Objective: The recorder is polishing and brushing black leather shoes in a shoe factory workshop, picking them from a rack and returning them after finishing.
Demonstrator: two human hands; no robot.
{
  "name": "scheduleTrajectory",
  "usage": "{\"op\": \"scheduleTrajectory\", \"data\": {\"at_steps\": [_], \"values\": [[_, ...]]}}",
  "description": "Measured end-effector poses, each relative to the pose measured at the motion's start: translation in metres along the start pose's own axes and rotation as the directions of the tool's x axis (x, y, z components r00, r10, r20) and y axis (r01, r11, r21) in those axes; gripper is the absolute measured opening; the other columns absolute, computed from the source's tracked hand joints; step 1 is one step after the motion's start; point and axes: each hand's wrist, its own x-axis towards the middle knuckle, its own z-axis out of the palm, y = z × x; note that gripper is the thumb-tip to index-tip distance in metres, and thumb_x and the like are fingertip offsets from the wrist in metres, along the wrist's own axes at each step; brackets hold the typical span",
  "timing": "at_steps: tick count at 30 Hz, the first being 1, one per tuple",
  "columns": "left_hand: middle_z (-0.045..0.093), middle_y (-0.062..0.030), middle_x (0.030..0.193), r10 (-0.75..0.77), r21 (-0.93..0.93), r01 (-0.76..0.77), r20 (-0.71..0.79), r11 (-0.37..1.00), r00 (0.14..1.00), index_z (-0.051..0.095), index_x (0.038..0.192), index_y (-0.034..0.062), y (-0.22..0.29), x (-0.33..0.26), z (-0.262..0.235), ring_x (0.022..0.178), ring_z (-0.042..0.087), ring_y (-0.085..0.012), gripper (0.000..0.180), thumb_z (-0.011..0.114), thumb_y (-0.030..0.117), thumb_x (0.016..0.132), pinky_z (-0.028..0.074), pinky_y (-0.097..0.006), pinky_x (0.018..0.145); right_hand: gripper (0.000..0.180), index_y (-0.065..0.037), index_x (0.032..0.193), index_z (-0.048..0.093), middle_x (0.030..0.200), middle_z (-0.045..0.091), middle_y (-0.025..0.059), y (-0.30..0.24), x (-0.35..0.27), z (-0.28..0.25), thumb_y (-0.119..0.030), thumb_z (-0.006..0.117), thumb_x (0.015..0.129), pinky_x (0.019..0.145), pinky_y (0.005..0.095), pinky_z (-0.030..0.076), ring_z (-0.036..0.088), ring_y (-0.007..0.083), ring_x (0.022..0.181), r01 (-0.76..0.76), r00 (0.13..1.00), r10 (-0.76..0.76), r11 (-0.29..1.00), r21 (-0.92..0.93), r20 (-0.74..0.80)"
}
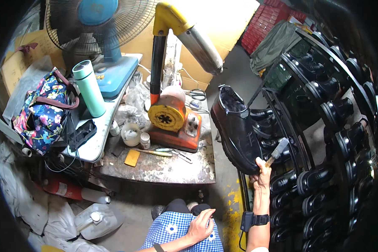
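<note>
My right hand, its arm stretched out to the right, is closed on the toe end of a black ankle boot. The boot is tilted, with its dark lined opening at the far end and its thick sole facing left. In that same hand is a small brush with a short wooden handle and pale grey bristles pointing up and away. My left hand lies on the blue checked apron over my lap, fingers stretched out, holding nothing.
A tall rack full of black shoes stands close on the right. Ahead, a worn workbench bears an orange and yellow machine, jars and a yellow block. A fan, green bottle and floral bag stand at left.
</note>
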Motion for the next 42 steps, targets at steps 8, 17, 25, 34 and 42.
{"op": "scheduleTrajectory", "data": {"at_steps": [8, 17, 25, 34, 42], "values": [[0.059, -0.0165, 0.11, 0.026, 0.02, -0.026, -0.012, 0.999, 1.0, 0.054, 0.116, 0.0004, -0.004, -0.001, 0.0, 0.083, 0.065, -0.0267, 0.037, 0.057, 0.004, 0.079, 0.054, -0.034, 0.072, 0.022, -0.011, 0.07, 0.055, 0.056, 0.056, 0.0008, 0.011, 0.02, 0.017, -0.025, 0.07, 0.079, 0.029, 0.0218, 0.026, 0.036, 0.0074, 0.03, -0.102, 0.995, 0.103, 0.992, 0.076, -0.005], [0.06, -0.0162, 0.109, 0.028, 0.029, -0.027, -0.034, 0.999, 0.999, 0.054, 0.116, -0.0001, -0.002, -0.001, -0.001, 0.083, 0.065, -0.026, 0.037, 0.056, 0.003, 0.079, 0.054, -0.034, 0.071, 0.026, -0.008, 0.076, 0.058, 0.06, 0.059, 0.0032, 0.02, 0.029, 0.024, -0.031, 0.07, 0.078, 0.03, 0.0229, 0.028, 0.039, 0.0092, 0.032, -0.17, 0.984, 0.173, 0.983, 0.061, -0.037], [0.06, -0.0184, 0.108, 0.032, 0.038, -0.03, -0.056, 0.999, 0.998, 0.056, 0.113, -0.0019, 0.002, -0.003, -0.001, 0.087, 0.065, -0.0277, 0.033, 0.056, 0.002, 0.081, 0.054, -0.033, 0.076, 0.028, -0.011, 0.093, 0.063, 0.077, 0.068, 0.0002, 0.026, 0.009, -0.001, -0.033, 0.07, 0.077, 0.035, 0.0217, 0.035, 0.051, 0.0102, 0.042, -0.296, 0.955, 0.292, 0.939, 0.176, 0.051], [0.058, -0.0183, 0.108, 0.049, 0.057, -0.046, -0.05, 0.997, 0.998, 0.055, 0.114, -0.0015, 0.003, -0.005, 0.003, 0.086, 0.065, -0.0292, 0.034, 0.056, 0.003, 0.081, 0.054, -0.035, 0.074, 0.027, -0.011, 0.076, 0.059, 0.057, 0.058, -0.0006, 0.006, -0.009, 0.008, -0.035, 0.071, 0.075, 0.03, 0.0229, 0.026, 0.035, 0.0076, 0.03, -0.315, 0.949, 0.312, 0.943, 0.108, 0.041], [0.058, -0.0185, 0.108, 0.004, 0.019, -0.003, -0.049, 1.0, 0.999, 0.055, 0.114, -0.0017, 0.002, -0.004, 0.003, 0.085, 0.065, -0.0286, 0.033, 0.055, 0.002, 0.081, 0.054, -0.034, 0.074, 0.028, -0.011, 0.073, 0.058, 0.054, 0.054, -0.0011, 0.0, 0.023, 0.037, -0.035, 0.072, 0.075, 0.03, 0.0239, 0.025, 0.034, 0.0081, 0.029, -0.281, 0.959, 0.274, 0.953, 0.115, 0.079]]}}
